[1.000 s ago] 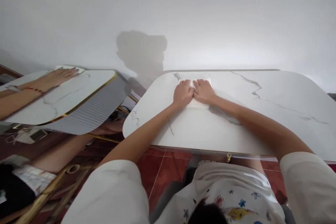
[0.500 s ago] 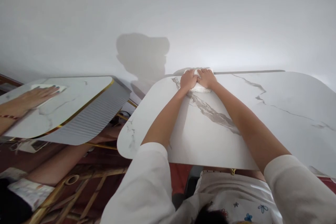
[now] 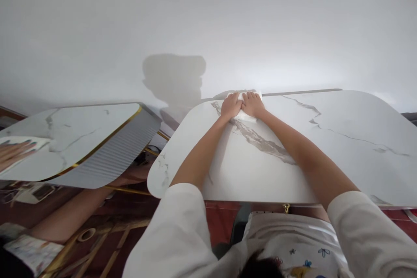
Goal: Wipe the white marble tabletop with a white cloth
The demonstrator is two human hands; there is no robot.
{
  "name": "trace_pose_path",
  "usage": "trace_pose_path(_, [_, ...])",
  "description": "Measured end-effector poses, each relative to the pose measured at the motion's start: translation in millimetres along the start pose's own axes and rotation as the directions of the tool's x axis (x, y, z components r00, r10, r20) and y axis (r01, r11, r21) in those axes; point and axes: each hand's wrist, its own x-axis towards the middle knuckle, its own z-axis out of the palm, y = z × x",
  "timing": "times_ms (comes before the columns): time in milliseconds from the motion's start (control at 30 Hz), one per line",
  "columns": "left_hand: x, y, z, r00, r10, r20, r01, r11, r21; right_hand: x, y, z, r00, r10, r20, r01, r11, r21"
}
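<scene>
A white cloth (image 3: 246, 116) lies near the far edge of a white marble-patterned tabletop (image 3: 254, 182), close to the wall. My left hand (image 3: 231, 105) presses on the left part of the cloth, with its fingers towards the wall. Right beside it, my right hand (image 3: 252, 104) rests on the cloth's right part, the thumbs nearly touching. Both hands lie spread on top of the cloth, and folds of it show between and below them.
To the left stands another marble-patterned table (image 3: 78, 130) with a gold rim and grey ribbed side; another person's hand (image 3: 14, 153) is on a white cloth there. That person's other arm reaches below. A bamboo chair (image 3: 107, 247) is at the lower left.
My hands and the cloth remain together at the tabletop's far edge, with little shift. The other person's hand and cloth have moved left. The view has shifted slightly.
</scene>
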Motion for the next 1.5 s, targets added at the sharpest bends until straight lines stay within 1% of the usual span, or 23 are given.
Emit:
trace_pose_path(133, [-29,0,-2.8,0.998,0.063,-0.002,-0.063,0.998,0.03,-29,-16,-5,1.0,0.017,-0.016,-0.017,1.0,0.004])
trace_pose_path(233, [-57,0,-9.9,0.997,0.08,0.013,-0.081,0.995,0.06,-53,-31,-9,1.0,-0.01,-0.026,0.01,1.0,0.009])
trace_pose_path(300, [-78,3,-19.7,0.997,0.072,0.025,-0.074,0.995,0.069,-71,-42,-12,0.999,-0.03,-0.022,0.031,0.999,0.021])
trace_pose_path(367, [-100,7,-33.1,0.996,0.078,0.039,-0.082,0.992,0.091,-89,-54,-15,0.999,-0.04,-0.019,0.041,0.999,0.028])
trace_pose_path(467, [-134,12,-55.0,0.988,0.141,0.057,-0.149,0.975,0.162,-120,-75,-21,0.996,-0.075,-0.043,0.077,0.996,0.04])
trace_pose_path(567, [-168,11,-70.7,0.979,0.178,0.104,-0.192,0.97,0.146,-150,-97,-28,0.992,-0.112,-0.052,0.114,0.992,0.048])
trace_pose_path(633, [-191,9,-76.2,0.977,0.155,0.149,-0.17,0.981,0.096,-169,-109,-33,0.989,-0.14,-0.042,0.143,0.988,0.059])
trace_pose_path(700, [-211,9,-79.0,0.977,0.125,0.171,-0.136,0.989,0.051,-184,-117,-38,0.984,-0.174,-0.037,0.177,0.981,0.083])
trace_pose_path(767, [-226,12,-80.1,0.982,0.091,0.163,-0.097,0.995,0.032,-195,-120,-41,0.979,-0.2,-0.029,0.202,0.973,0.115])
trace_pose_path(833, [-236,21,-79.9,0.988,0.054,0.143,-0.059,0.998,0.03,-203,-118,-45,0.977,-0.212,-0.013,0.212,0.966,0.148])
trace_pose_path(933, [-240,42,-76.8,0.992,0.028,0.123,-0.031,0.999,0.022,-213,-106,-52,0.978,-0.206,0.019,0.2,0.963,0.179])
trace_pose_path(1033, [-241,68,-70.5,0.992,0.03,0.122,-0.029,1.0,-0.009,-228,-88,-59,0.982,-0.183,0.042,0.173,0.968,0.181])
trace_pose_path(1167, [-243,100,-60.7,0.989,0.107,0.106,-0.099,0.992,-0.078,-254,-61,-67,0.989,-0.147,0.005,0.145,0.979,0.142])
trace_pose_path(1267, [-237,113,-55.3,0.984,0.147,0.102,-0.135,0.984,-0.116,-260,-45,-68,0.991,-0.13,-0.009,0.13,0.983,0.128])
trace_pose_path(1367, [-218,115,-49.1,0.984,0.141,0.113,-0.126,0.984,-0.127,-243,-30,-65,0.994,-0.105,0.027,0.1,0.986,0.132])
trace_pose_path(1433, [-199,111,-42.4,0.988,0.122,0.098,-0.11,0.987,-0.119,-220,-18,-62,0.994,-0.084,0.069,0.075,0.988,0.134])
trace_pose_path(1500, [-176,105,-33.4,0.993,0.102,0.051,-0.096,0.99,-0.107,-193,-7,-58,0.99,-0.096,0.1,0.082,0.988,0.134])
